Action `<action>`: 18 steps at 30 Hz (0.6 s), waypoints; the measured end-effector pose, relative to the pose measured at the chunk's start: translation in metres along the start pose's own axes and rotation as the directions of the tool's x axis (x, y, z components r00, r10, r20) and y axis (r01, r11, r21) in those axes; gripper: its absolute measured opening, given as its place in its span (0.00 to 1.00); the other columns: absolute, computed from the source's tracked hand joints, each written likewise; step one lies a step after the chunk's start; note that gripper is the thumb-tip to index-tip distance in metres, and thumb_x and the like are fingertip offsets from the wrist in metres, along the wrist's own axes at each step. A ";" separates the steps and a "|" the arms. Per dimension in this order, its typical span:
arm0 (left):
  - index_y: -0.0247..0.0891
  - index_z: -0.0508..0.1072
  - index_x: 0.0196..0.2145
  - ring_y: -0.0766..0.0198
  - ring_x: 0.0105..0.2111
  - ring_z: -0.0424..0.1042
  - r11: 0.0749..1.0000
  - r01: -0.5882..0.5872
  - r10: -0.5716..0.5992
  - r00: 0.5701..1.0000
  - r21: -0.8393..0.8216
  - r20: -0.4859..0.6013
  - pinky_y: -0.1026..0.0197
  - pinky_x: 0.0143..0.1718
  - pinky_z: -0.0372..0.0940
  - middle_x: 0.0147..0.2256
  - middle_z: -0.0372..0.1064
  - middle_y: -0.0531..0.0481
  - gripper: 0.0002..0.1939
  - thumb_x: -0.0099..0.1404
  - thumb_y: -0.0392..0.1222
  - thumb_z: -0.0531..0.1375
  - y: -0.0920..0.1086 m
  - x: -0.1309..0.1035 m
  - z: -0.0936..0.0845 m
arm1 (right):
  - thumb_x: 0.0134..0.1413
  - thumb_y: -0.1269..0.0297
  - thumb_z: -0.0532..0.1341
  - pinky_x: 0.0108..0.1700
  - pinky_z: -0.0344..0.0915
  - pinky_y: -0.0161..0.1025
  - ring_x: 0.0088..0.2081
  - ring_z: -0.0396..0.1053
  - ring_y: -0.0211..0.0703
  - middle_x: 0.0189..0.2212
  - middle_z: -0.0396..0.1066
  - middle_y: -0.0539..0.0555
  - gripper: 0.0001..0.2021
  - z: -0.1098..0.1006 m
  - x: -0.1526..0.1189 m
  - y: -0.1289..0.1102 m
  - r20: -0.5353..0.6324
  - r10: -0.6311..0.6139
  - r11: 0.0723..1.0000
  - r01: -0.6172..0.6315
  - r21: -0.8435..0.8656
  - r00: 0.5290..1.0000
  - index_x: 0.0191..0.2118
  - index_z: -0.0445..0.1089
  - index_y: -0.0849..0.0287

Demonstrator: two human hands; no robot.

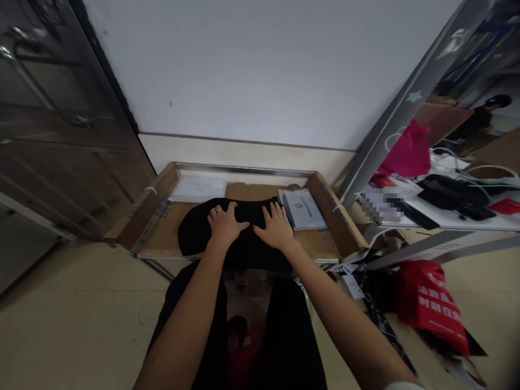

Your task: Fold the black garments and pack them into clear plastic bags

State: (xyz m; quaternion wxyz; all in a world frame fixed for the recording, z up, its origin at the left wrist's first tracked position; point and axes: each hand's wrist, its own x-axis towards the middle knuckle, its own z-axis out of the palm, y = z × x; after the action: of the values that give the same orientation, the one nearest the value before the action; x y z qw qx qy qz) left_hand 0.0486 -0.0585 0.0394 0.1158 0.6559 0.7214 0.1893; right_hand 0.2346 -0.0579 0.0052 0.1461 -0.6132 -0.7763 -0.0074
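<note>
A piece of black cloth (pixel 247 246) lies spread across the front of a cardboard-lined tray table (pixel 158 238), its lower part hanging over the near edge. My left hand (pixel 226 223) rests flat on the cloth with fingers spread, a ring on one finger. To its right, my right hand (pixel 276 225) also presses on the cloth, palm down and fingers apart. Behind the cloth at the left lies a flat white packet (pixel 198 188). A packet with printed lettering (pixel 305 210) sits just right of my right hand.
A metal door (pixel 60 108) stands at the left and a white wall (pixel 244 70) behind the table. On the right, a white table (pixel 459 219) holds a pink bag (pixel 408 151) and black items. A red bag (pixel 433 303) lies on the floor. A person (pixel 479 122) is farther back.
</note>
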 end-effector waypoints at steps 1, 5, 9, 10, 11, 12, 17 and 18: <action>0.45 0.69 0.58 0.36 0.60 0.60 1.000 -0.007 0.006 1.000 -0.020 -0.011 0.40 0.59 0.55 0.57 0.63 0.33 0.36 0.54 0.58 0.69 0.000 0.001 0.000 | 0.58 0.42 0.59 0.72 0.35 0.58 0.73 0.39 0.66 0.71 0.48 0.73 0.44 0.000 0.001 0.000 0.000 0.005 1.000 -0.005 -0.004 1.000 0.69 0.55 0.72; 0.43 0.76 0.48 0.40 0.60 0.59 0.985 -0.052 0.042 0.997 -0.162 -0.062 0.42 0.60 0.56 0.56 0.64 0.38 0.24 0.54 0.49 0.70 -0.005 0.007 -0.004 | 0.57 0.41 0.59 0.72 0.35 0.59 0.73 0.38 0.65 0.71 0.47 0.72 0.45 0.003 0.001 0.001 -0.003 0.017 1.000 -0.017 0.004 1.000 0.70 0.54 0.71; 0.42 0.75 0.53 0.49 0.60 0.62 0.885 -0.173 0.157 0.985 -0.433 -0.072 0.49 0.64 0.57 0.60 0.59 0.41 0.29 0.52 0.40 0.71 -0.013 0.010 -0.011 | 0.55 0.43 0.62 0.72 0.38 0.61 0.73 0.40 0.66 0.70 0.49 0.72 0.44 0.002 0.000 0.001 -0.028 0.012 0.999 -0.011 0.051 1.000 0.69 0.55 0.71; 0.42 0.74 0.55 0.51 0.60 0.63 0.852 -0.193 0.182 0.981 -0.487 -0.070 0.51 0.64 0.57 0.61 0.58 0.41 0.32 0.51 0.38 0.70 -0.015 0.010 -0.013 | 0.55 0.46 0.62 0.72 0.39 0.61 0.73 0.41 0.66 0.70 0.51 0.73 0.44 0.001 0.000 0.001 -0.044 0.003 0.997 0.000 0.073 0.999 0.68 0.55 0.72; 0.42 0.73 0.56 0.52 0.60 0.63 0.825 -0.197 0.193 0.979 -0.530 -0.064 0.52 0.64 0.57 0.61 0.59 0.41 0.34 0.50 0.35 0.70 -0.016 0.010 -0.015 | 0.56 0.48 0.63 0.72 0.41 0.61 0.73 0.42 0.65 0.69 0.52 0.73 0.42 -0.001 0.000 0.002 -0.069 -0.010 0.995 0.017 0.100 0.998 0.68 0.55 0.72; 0.42 0.73 0.57 0.52 0.59 0.65 0.804 -0.186 0.191 0.980 -0.565 -0.050 0.52 0.63 0.59 0.60 0.61 0.42 0.35 0.49 0.33 0.69 -0.017 0.010 -0.017 | 0.56 0.51 0.62 0.72 0.42 0.60 0.73 0.43 0.63 0.69 0.54 0.72 0.41 -0.004 -0.001 0.003 -0.100 -0.030 0.991 0.043 0.130 0.995 0.69 0.55 0.72; 0.39 0.77 0.50 0.58 0.38 0.74 0.758 0.017 0.051 0.995 -0.652 0.085 0.56 0.44 0.69 0.39 0.75 0.48 0.27 0.50 0.33 0.66 -0.027 0.012 -0.031 | 0.60 0.67 0.56 0.72 0.45 0.61 0.73 0.45 0.54 0.68 0.58 0.61 0.29 -0.025 0.001 0.014 -0.187 -0.277 0.918 0.317 0.239 0.942 0.67 0.60 0.61; 0.39 0.78 0.49 0.59 0.34 0.74 0.761 0.057 0.021 0.993 -0.646 0.113 0.57 0.41 0.69 0.35 0.75 0.49 0.26 0.50 0.33 0.65 -0.029 0.013 -0.034 | 0.60 0.70 0.55 0.72 0.45 0.62 0.73 0.45 0.53 0.68 0.58 0.59 0.28 -0.029 0.003 0.014 -0.150 -0.361 0.887 0.389 0.247 0.920 0.66 0.62 0.58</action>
State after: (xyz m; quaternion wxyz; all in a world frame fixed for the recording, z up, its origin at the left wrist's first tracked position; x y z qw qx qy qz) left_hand 0.0068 -0.0518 0.0592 0.3780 0.5782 0.6100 0.3881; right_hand 0.2541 -0.0576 0.0315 0.2634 -0.4244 -0.8653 0.0407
